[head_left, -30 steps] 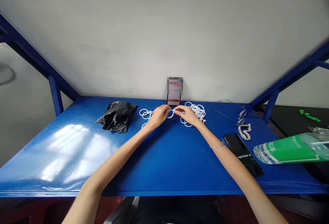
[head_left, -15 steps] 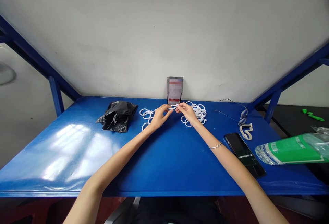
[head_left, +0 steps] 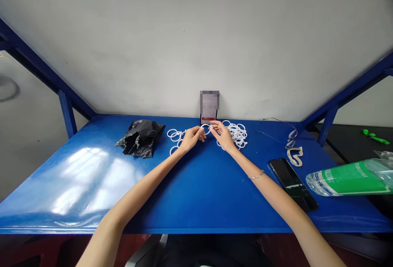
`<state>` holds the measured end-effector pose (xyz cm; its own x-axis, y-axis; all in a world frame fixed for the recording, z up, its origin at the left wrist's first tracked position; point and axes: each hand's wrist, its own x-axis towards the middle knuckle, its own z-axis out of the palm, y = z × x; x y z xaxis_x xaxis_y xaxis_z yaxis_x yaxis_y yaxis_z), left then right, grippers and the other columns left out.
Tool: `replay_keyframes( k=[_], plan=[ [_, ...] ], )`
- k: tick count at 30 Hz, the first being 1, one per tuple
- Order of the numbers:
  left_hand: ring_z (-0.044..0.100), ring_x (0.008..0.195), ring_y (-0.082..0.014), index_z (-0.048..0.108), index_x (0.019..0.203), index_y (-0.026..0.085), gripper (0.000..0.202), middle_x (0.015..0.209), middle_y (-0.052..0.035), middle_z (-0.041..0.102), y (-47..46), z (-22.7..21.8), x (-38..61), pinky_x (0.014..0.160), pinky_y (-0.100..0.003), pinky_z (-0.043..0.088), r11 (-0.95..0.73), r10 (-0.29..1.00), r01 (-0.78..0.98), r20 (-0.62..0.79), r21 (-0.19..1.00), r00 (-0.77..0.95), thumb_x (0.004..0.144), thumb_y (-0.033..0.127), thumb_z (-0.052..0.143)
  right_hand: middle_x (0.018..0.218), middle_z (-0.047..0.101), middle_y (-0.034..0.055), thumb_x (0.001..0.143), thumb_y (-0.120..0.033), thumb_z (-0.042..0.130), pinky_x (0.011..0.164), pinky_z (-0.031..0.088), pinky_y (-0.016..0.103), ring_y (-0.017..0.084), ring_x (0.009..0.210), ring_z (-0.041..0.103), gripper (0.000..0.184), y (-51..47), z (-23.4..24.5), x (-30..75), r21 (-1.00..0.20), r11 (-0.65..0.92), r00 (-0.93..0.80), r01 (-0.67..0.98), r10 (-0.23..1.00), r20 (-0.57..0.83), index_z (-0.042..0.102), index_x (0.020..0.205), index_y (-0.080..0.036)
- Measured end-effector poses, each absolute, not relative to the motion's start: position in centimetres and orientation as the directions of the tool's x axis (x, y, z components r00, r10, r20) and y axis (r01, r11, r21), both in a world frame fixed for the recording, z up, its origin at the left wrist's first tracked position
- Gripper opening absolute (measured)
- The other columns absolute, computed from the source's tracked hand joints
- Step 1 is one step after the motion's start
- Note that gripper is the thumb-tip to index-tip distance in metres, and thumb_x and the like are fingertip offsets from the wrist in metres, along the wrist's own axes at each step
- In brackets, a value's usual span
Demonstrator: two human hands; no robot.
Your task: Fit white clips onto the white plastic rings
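Note:
Between my hands a white plastic ring [head_left: 206, 125] is held up above the blue table, in front of the propped phone. My left hand [head_left: 192, 137] pinches the ring's left side. On its right side, where a small knob shows, the fingertips of my right hand [head_left: 224, 136] grip it. A few more white rings [head_left: 174, 135] lie left of my left hand, partly hidden by it. Beyond my right hand is a bigger heap of white rings [head_left: 239, 133], partly covered by that hand.
A phone [head_left: 209, 107] leans on the wall. To the left lies a crumpled black plastic bag [head_left: 141, 138]. On the right are eyeglasses [head_left: 291, 138], a white curved piece [head_left: 295, 156], a dark phone [head_left: 291, 183] and a lying green-labelled bottle [head_left: 353, 178] on the blue table [head_left: 196, 201].
The ring between my hands has tilted, so its round opening now faces me more. My fingers have shifted slightly on it; the piles look the same.

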<state>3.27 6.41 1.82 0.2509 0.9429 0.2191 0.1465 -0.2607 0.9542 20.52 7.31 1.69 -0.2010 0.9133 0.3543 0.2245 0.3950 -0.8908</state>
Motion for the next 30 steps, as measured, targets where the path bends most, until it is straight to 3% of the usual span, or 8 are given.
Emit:
replay_keyframes(
  k=[4, 8, 12, 25, 30],
  plan=[
    [0.061, 0.056, -0.0139, 0.055, 0.078, 0.014, 0.048, 0.066, -0.0054, 0.064, 6.7, 1.6, 3.2, 0.059, -0.026, 0.049, -0.235, 0.947, 0.113, 0.201, 0.965, 0.25, 0.085, 0.061, 0.045, 0.096, 0.067, 0.006, 0.085, -0.046, 0.057, 0.086, 0.05, 0.036, 0.021, 0.09, 0.064, 0.03, 7.3, 1.6, 20.5, -0.888, 0.398, -0.178, 0.23, 0.914, 0.363, 0.061, 0.103, -0.022],
    [0.063, 0.063, -0.0152, 0.052, 0.108, 0.013, 0.049, 0.067, -0.0016, 0.063, 6.6, 1.5, 3.1, 0.066, -0.028, 0.051, -0.242, 0.948, 0.085, 0.216, 0.967, 0.235, 0.082, 0.055, 0.056, 0.091, 0.068, 0.0058, 0.084, -0.05, 0.057, 0.083, 0.051, 0.036, 0.021, 0.085, 0.065, 0.033, 7.2, 1.4, 20.5, -0.905, 0.37, -0.156, 0.211, 0.927, 0.342, 0.062, 0.1, -0.022],
    [0.062, 0.064, -0.0142, 0.044, 0.127, 0.014, 0.067, 0.079, -0.0024, 0.064, 6.3, 1.4, 3.2, 0.067, -0.028, 0.052, -0.27, 0.933, 0.091, 0.237, 0.959, 0.272, 0.075, 0.049, 0.068, 0.088, 0.068, 0.0063, 0.083, -0.052, 0.057, 0.08, 0.051, 0.037, 0.022, 0.081, 0.065, 0.034, 7.1, 1.1, 20.5, -0.913, 0.352, -0.142, 0.204, 0.934, 0.328, 0.063, 0.096, -0.022],
    [0.062, 0.069, -0.0151, 0.052, 0.12, 0.012, 0.061, 0.086, -0.0044, 0.065, 5.7, 1.5, 2.8, 0.068, -0.028, 0.052, -0.344, 0.919, 0.268, 0.265, 0.9, 0.292, 0.073, 0.047, 0.07, 0.091, 0.069, 0.0064, 0.087, -0.049, 0.055, 0.079, 0.052, 0.038, 0.025, 0.085, 0.065, 0.029, 5.8, 1.3, 20.7, -0.863, 0.415, -0.147, 0.289, 0.91, 0.389, 0.065, 0.093, -0.023],
    [0.062, 0.07, -0.0155, 0.054, 0.118, 0.014, 0.056, 0.083, -0.0034, 0.065, 5.2, 1.8, 2.8, 0.07, -0.028, 0.053, -0.421, 0.9, 0.363, 0.334, 0.831, 0.279, 0.077, 0.05, 0.065, 0.088, 0.07, 0.0061, 0.088, -0.047, 0.055, 0.078, 0.053, 0.037, 0.024, 0.083, 0.066, 0.028, 5.4, 1.6, 20.7, -0.824, 0.47, -0.13, 0.316, 0.882, 0.453, 0.066, 0.093, -0.022]
  ],
)
